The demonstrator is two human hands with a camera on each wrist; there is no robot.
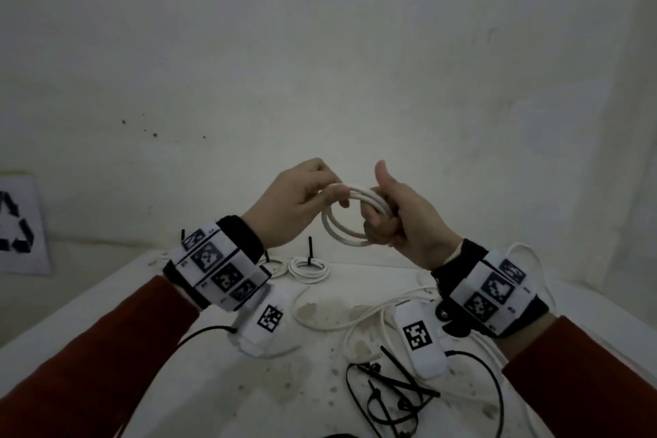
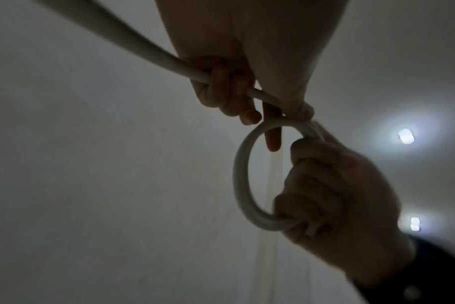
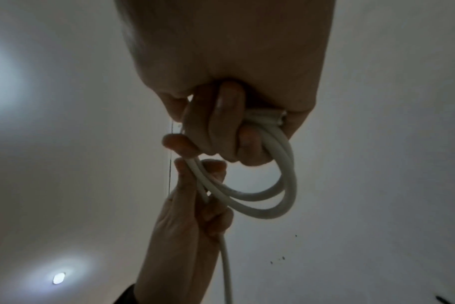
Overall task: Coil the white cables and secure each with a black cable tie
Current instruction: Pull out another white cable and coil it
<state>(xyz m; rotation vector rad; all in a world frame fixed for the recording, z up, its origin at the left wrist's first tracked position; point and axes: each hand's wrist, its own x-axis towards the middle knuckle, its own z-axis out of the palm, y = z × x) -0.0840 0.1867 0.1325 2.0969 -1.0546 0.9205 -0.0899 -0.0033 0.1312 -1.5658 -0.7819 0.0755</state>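
Note:
A white cable [image 1: 336,228] is wound into a small coil held up above the table. My right hand [image 1: 385,220] grips the coil's right side in a fist, thumb raised. My left hand [image 1: 320,194] pinches the top of the coil and holds the free strand. In the left wrist view the coil [image 2: 240,179] shows as a ring, with the loose strand [image 2: 133,44] running through my left fingers [image 2: 221,90]. In the right wrist view two loops [image 3: 278,197] hang from my right fingers [image 3: 229,115]. Black cable ties [image 1: 384,391] lie on the table below.
Two coiled white cables [image 1: 307,268] with upright black ties sit at the back of the white table [image 1: 220,388]. Loose white cables [image 1: 355,316] and two white tagged devices [image 1: 423,341] lie below my wrists. A recycling sign [image 1: 17,224] leans against the wall at left.

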